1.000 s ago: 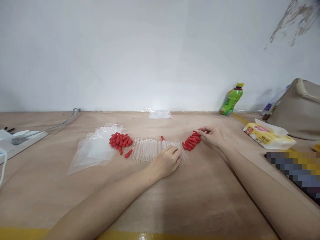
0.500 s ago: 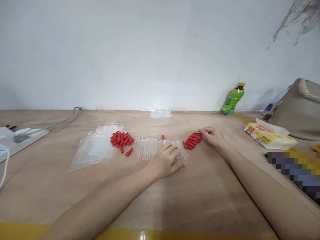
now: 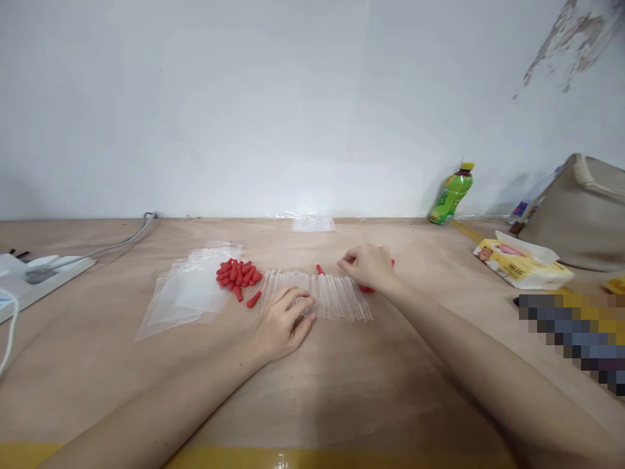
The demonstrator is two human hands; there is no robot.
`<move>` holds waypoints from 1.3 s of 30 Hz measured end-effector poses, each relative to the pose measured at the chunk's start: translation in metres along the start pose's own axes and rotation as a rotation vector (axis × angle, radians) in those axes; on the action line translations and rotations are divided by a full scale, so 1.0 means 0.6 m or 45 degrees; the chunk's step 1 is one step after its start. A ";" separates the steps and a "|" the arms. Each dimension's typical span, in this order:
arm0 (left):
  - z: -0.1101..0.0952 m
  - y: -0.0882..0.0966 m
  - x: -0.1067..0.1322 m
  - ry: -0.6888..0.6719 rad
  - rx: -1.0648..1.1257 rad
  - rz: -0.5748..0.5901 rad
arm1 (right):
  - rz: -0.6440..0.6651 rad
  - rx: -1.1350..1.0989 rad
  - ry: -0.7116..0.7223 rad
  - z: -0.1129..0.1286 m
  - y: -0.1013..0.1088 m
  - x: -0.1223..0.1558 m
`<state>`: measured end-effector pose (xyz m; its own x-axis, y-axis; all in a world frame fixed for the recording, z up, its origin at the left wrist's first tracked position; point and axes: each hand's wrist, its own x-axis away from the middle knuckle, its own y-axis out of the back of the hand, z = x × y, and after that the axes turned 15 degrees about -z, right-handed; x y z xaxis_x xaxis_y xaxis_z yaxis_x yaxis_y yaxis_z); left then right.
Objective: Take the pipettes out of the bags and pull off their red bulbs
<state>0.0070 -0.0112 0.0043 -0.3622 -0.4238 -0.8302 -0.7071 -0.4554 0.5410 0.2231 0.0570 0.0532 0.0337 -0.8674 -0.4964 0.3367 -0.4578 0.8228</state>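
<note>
A row of clear thin tubes [image 3: 336, 296] lies side by side on the table, with one red rubber bulb [image 3: 319, 269] at the top end of a tube near the middle. My left hand [image 3: 286, 322] rests over the left part of the row, its fingers loosely bent and apart, gripping nothing that I can see. Just above the row's right end, my right hand [image 3: 368, 266] has thumb and fingers pinched together; whatever they hold is hidden. Behind that hand, the group of red bulbs is mostly covered. A heap of red bulbs [image 3: 237, 273] sits left of the tubes, with a single bulb [image 3: 254, 299] below it.
Clear plastic bags [image 3: 190, 290] lie flat at the left, and a small bag [image 3: 312, 225] by the wall. Further left is a power strip [image 3: 73, 266] with a cable. A green bottle [image 3: 452, 195], tissue pack [image 3: 522, 264] and beige bag [image 3: 579, 215] stand at the right.
My right hand has moved left from the far end of the right bulb group to above the tubes. My left hand has slid left and toward me along the row.
</note>
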 end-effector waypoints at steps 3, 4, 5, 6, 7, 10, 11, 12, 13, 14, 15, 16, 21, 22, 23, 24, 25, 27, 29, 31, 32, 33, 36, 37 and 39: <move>0.000 -0.003 -0.001 0.000 0.004 -0.001 | 0.122 0.045 -0.043 0.044 -0.026 -0.022; 0.000 -0.003 -0.001 -0.003 0.006 -0.002 | 0.155 0.065 -0.072 0.053 -0.037 -0.030; 0.000 -0.003 -0.001 -0.005 0.006 -0.003 | 0.191 0.088 -0.101 0.059 -0.047 -0.039; 0.000 -0.003 -0.001 -0.004 0.006 -0.001 | 0.229 0.110 -0.130 0.064 -0.057 -0.048; 0.000 -0.003 0.000 0.000 0.005 0.003 | 0.267 0.128 -0.157 0.068 -0.065 -0.055; 0.000 -0.002 0.001 0.010 0.005 0.014 | 0.350 0.148 -0.210 0.077 -0.080 -0.071; 0.001 -0.002 0.001 0.008 0.006 0.017 | 0.352 0.141 -0.217 0.079 -0.081 -0.073; 0.002 -0.002 0.001 0.003 0.006 0.019 | 0.335 0.130 -0.216 0.080 -0.079 -0.074; 0.003 -0.001 0.001 0.001 0.002 0.016 | 0.299 0.111 -0.205 0.081 -0.074 -0.073; 0.004 0.000 0.001 -0.001 -0.003 0.011 | 0.246 0.085 -0.183 0.080 -0.067 -0.070; 0.005 0.001 0.001 -0.005 -0.010 0.004 | 0.182 0.055 -0.153 0.077 -0.058 -0.064; 0.006 0.002 0.001 -0.008 -0.016 -0.008 | 0.115 0.022 -0.117 0.071 -0.047 -0.056; 0.010 0.003 0.001 -0.031 -0.027 -0.120 | -0.384 -0.220 0.344 0.005 0.003 0.024; 0.009 0.002 0.001 -0.037 -0.025 -0.138 | -0.435 -0.225 0.456 -0.012 0.009 0.044; 0.008 0.001 0.001 -0.045 -0.020 -0.151 | -0.446 -0.234 0.549 -0.028 0.014 0.064; 0.007 0.000 0.001 -0.052 -0.016 -0.154 | -0.460 -0.254 0.621 -0.042 0.017 0.083; 0.005 -0.001 0.000 -0.062 -0.015 -0.153 | -0.481 -0.278 0.671 -0.054 0.019 0.101; -0.001 -0.002 -0.001 -0.107 -0.033 -0.131 | -0.510 -0.312 0.718 -0.067 0.020 0.129; -0.007 -0.001 -0.002 -0.204 -0.087 -0.087 | -0.544 -0.347 0.753 -0.069 0.016 0.147; -0.014 0.001 -0.004 -0.351 -0.156 -0.030 | -0.560 -0.374 0.780 -0.062 0.010 0.158; -0.017 0.001 -0.006 -0.424 -0.188 0.002 | -0.556 -0.383 0.792 -0.058 0.007 0.161; -0.019 0.001 -0.006 -0.487 -0.215 0.027 | -0.546 -0.392 0.805 -0.053 0.004 0.163; -0.020 -0.005 -0.008 -0.588 -0.244 0.063 | -0.518 -0.414 0.848 -0.041 -0.004 0.164; -0.019 -0.009 -0.009 -0.597 -0.239 0.053 | -0.517 -0.420 0.855 -0.038 -0.006 0.163; -0.017 -0.017 -0.010 -0.596 -0.206 0.011 | -0.527 -0.416 0.845 -0.034 -0.009 0.160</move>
<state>0.0223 -0.0119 0.0050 -0.6277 -0.0481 -0.7770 -0.6129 -0.5848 0.5313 0.2440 -0.0202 -0.0045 0.3587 -0.3012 -0.8835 0.6953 -0.5453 0.4682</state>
